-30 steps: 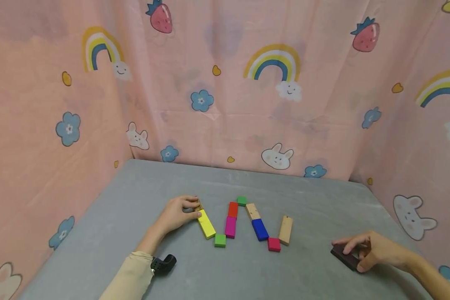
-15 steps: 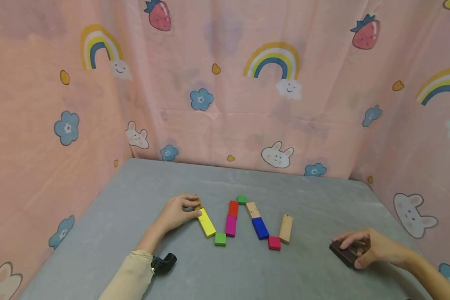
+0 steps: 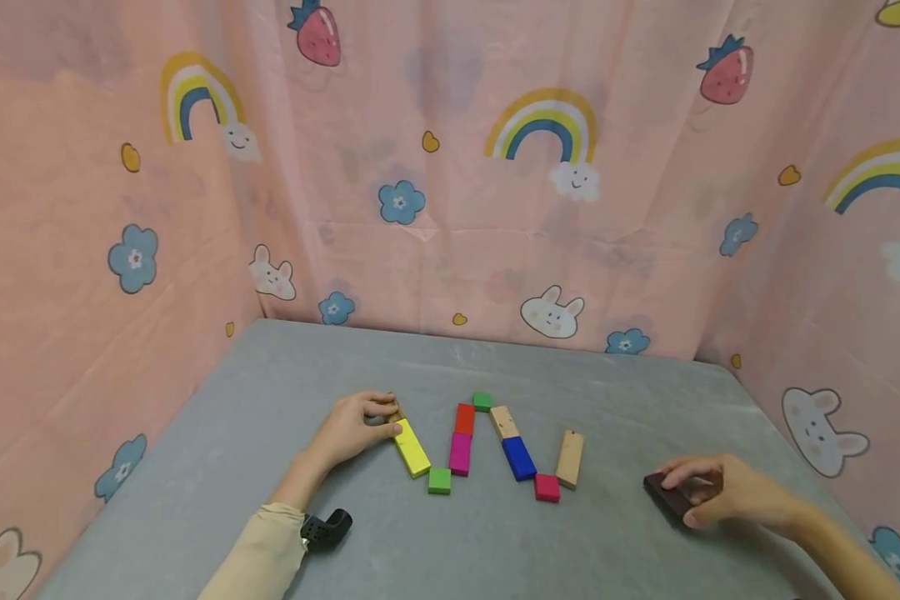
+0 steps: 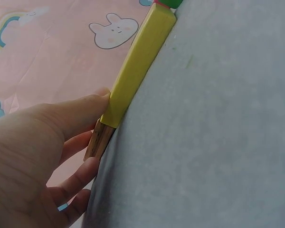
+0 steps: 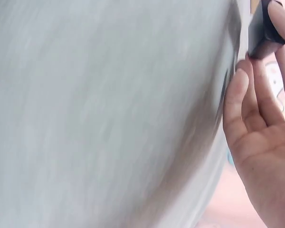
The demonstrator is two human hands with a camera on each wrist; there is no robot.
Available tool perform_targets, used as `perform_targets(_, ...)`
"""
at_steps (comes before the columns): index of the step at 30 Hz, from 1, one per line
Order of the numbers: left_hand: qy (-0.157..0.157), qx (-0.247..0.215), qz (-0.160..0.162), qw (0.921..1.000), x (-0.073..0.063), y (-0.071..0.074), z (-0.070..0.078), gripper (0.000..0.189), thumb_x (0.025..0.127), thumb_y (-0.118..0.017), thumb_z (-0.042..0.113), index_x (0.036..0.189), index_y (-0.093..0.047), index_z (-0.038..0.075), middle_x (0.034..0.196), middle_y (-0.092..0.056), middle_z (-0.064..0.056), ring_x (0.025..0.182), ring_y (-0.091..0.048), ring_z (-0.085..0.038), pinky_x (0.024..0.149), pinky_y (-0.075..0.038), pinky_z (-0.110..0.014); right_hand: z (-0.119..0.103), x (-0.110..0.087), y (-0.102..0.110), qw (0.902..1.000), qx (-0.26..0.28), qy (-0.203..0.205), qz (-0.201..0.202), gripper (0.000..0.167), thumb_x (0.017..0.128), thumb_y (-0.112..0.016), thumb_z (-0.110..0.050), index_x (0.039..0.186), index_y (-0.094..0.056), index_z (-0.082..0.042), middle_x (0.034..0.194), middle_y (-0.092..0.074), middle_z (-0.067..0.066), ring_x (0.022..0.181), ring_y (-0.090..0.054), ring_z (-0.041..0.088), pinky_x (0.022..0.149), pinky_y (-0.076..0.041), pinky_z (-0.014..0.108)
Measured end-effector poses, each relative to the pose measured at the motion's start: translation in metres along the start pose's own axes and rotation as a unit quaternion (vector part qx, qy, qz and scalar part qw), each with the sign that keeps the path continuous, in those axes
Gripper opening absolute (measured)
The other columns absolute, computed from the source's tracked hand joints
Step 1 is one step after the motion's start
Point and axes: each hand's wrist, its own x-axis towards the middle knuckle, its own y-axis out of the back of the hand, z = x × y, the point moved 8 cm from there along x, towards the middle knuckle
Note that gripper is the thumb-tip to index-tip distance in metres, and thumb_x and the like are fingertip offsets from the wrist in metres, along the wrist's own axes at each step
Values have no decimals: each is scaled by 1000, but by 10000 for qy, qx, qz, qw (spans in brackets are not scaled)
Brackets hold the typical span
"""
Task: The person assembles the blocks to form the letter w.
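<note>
My left hand (image 3: 354, 429) rests around the upper end of the leftmost slanting row. Its thumb presses the yellow block (image 3: 412, 448) and its other fingers curl about a small brown wooden block (image 4: 100, 138) joined end to end with it. Out to the right, my right hand (image 3: 742, 493) pinches a dark brown rectangular block (image 3: 667, 500) between thumb and fingers. That block tilts close over the table in the head view; the right wrist view catches only part of it at the top edge.
The zigzag continues with a light green block (image 3: 439, 481), magenta (image 3: 460, 455) and red (image 3: 465, 418) blocks, a green block (image 3: 482, 402), a natural wood block (image 3: 505, 422), blue (image 3: 519, 459), crimson (image 3: 547, 487) and another wood block (image 3: 570, 458). A printed pink curtain (image 3: 435, 250) encloses the grey table (image 3: 495, 550).
My right hand has shifted left with the dark brown block, towards the row. The left hand and the laid blocks look unmoved.
</note>
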Motion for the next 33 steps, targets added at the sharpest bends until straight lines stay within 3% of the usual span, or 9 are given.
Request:
perform_targets(6, 44, 5, -11, 10000, -1, 0, 1, 41, 84, -81, 25, 119, -73, 6, 132, -61, -2, 129, -48, -28, 106, -39, -49, -10, 9, -4, 9969, -203, 84, 757, 38, 83, -78, -3, 118, -67, 4, 134, -54, 23, 115, -50, -3, 85, -52, 27)
perform_targets(8, 24, 2, -4, 10000, -1, 0, 1, 41, 84, -81, 25, 119, -73, 6, 132, -61, -3, 129, -48, -28, 106, -39, -49, -12, 11, -3, 9933, -263, -56, 1125, 38, 83, -79, -6, 119, -67, 3, 134, -54, 22, 114, -52, -1, 84, -52, 27)
perform_targets(12, 2, -12, -14, 10000, -1, 0, 1, 41, 84, -81, 25, 119, -72, 6, 133, -60, -3, 130, -48, -28, 106, -39, -49, -13, 15, 3, 9765, -449, -647, 2007, 44, 84, -80, -19, 123, -68, -3, 136, -54, 15, 116, -53, 10, 87, -49, 32)
perform_targets(17, -20, -4, -22, 10000, -1, 0, -1, 41, 85, -81, 26, 120, -72, 7, 133, -60, -3, 130, -48, -28, 106, -39, -49, -15, 23, 7, 9543, -118, -1139, 2759, 58, 84, -80, -31, 133, -63, -6, 140, -51, 15, 121, -48, 22, 96, -41, 47)
perform_targets(21, -27, -4, -12, 10000, 0, -1, -2, 41, 85, -80, 26, 120, -72, 6, 134, -60, -4, 130, -47, -29, 106, -39, -50, -19, 35, 5, 9477, 126, -1118, 2987, 61, 84, -80, -34, 135, -61, -6, 141, -49, 19, 119, -50, 22, 98, -40, 50)
perform_targets(33, 18, 56, -32, 10000, 0, -1, 0, 41, 85, -81, 27, 119, -73, 7, 134, -59, -3, 130, -48, -29, 105, -39, -50, -18, 85, 5, 9388, 429, -1107, 3234, 64, 80, -84, -34, 129, -63, 1, 139, -48, 20, 113, -49, 29, 83, -52, 33)
